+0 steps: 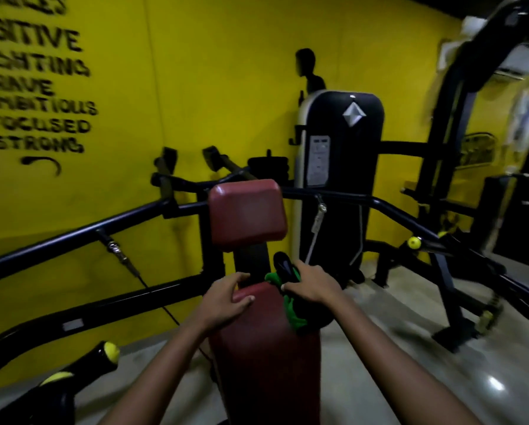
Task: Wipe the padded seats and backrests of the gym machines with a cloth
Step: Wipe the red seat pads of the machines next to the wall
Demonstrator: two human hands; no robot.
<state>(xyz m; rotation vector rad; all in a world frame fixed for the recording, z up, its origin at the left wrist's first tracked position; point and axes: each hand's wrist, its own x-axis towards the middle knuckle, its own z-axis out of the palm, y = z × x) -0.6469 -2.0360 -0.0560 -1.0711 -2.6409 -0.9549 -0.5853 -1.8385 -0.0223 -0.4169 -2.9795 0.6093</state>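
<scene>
A dark red padded seat (264,357) runs from the bottom centre up to a red chest pad (247,211) on a black post. My left hand (226,297) grips the far left corner of the seat, thumb on top. My right hand (310,285) holds a green cloth (292,311) bunched at the seat's right edge. Its fingers also curl round a black lever or handle (283,265) beside the post. Part of the cloth hangs down the seat's side.
Black frame bars (73,237) spread left and right of the seat, with yellow-tipped handles (111,351) at lower left and a yellow knob (414,242) at right. A black weight-stack cover (339,167) stands behind. Yellow wall with lettering at left; grey floor (441,378) at right.
</scene>
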